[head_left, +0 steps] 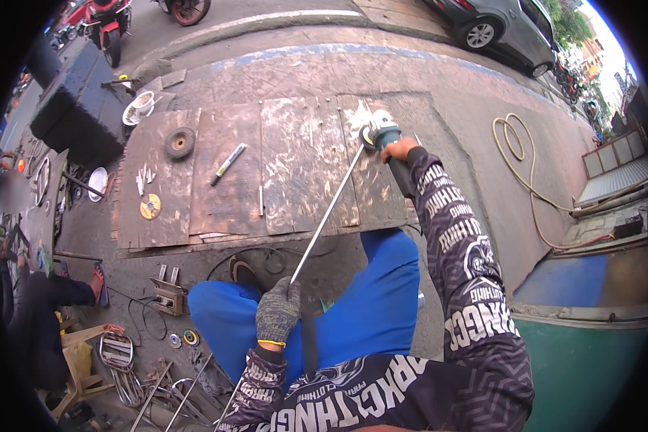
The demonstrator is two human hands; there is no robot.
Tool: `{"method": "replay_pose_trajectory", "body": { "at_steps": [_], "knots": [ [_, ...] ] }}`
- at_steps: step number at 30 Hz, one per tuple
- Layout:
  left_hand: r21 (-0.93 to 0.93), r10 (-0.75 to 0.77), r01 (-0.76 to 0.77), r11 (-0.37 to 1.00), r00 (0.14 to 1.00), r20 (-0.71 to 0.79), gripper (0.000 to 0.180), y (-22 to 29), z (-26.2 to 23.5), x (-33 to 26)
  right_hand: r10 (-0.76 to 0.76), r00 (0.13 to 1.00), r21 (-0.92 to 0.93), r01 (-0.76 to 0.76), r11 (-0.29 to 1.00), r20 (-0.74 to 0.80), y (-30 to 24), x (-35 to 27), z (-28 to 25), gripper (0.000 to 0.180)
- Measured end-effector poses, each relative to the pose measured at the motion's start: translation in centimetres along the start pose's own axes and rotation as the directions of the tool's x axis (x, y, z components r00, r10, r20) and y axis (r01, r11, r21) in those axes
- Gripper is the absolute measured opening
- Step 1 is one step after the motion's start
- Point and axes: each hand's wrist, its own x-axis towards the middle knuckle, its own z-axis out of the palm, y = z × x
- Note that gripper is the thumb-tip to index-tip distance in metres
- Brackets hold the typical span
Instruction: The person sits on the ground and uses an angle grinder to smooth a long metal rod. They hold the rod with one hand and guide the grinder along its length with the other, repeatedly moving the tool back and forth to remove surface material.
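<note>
My left hand [277, 311], in a grey knit glove, grips the near end of a long thin metal rod [326, 214]. The rod runs up and to the right across a worn wooden board [295, 180] lying on the pavement. My right hand [398, 149] is bare and holds a teal-bodied angle grinder [379, 134] at the rod's far end, its disc right at the rod tip. Blue trousers cover my knees below the board.
On the board lie a dark grinding wheel [180, 142], a marker pen [228, 163] and an orange cutting disc [150, 207]. A yellow hose [515, 147] coils on the right. Metal scraps and frames [122, 360] sit lower left beside a seated person [43, 317]. A car [497, 25] and motorbikes are parked beyond.
</note>
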Motion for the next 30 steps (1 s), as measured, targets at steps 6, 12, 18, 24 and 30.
{"method": "replay_pose_trajectory", "body": {
  "at_steps": [6, 12, 18, 24, 30],
  "knots": [
    [0.005, -0.038, 0.038, 0.999, 0.999, 0.009, 0.032, 0.2, 0.5, 1.2, 0.063, 0.997, 0.019, -0.064, 0.998, 0.046, -0.2, 5.3, -1.6, 0.062],
    [-0.003, -0.047, 0.047, 0.999, 0.999, 0.025, 0.030, 0.2, 0.4, 1.6, 0.104, 0.994, 0.134, -0.109, 0.985, 0.043, 0.1, 8.7, -1.7, 0.065],
    [0.005, -0.030, 0.030, 1.000, 0.999, 0.018, 0.030, -0.1, 0.8, 1.7, 0.162, 0.986, 0.254, -0.148, 0.956, -0.034, 1.9, 10.8, -1.1, 0.051],
    [-0.047, -0.102, 0.105, 0.993, 0.993, 0.060, 0.031, -0.6, 0.9, 1.6, 0.129, 0.992, 0.339, -0.116, 0.934, -0.016, 3.4, 12.2, -0.5, 0.047],
    [-0.062, -0.067, 0.069, 0.996, 0.997, 0.044, 0.030, -1.0, 0.8, 1.5, 0.089, 0.994, 0.336, -0.064, 0.940, -0.060, 3.4, 14.3, 0.1, 0.042]
  ]
}}
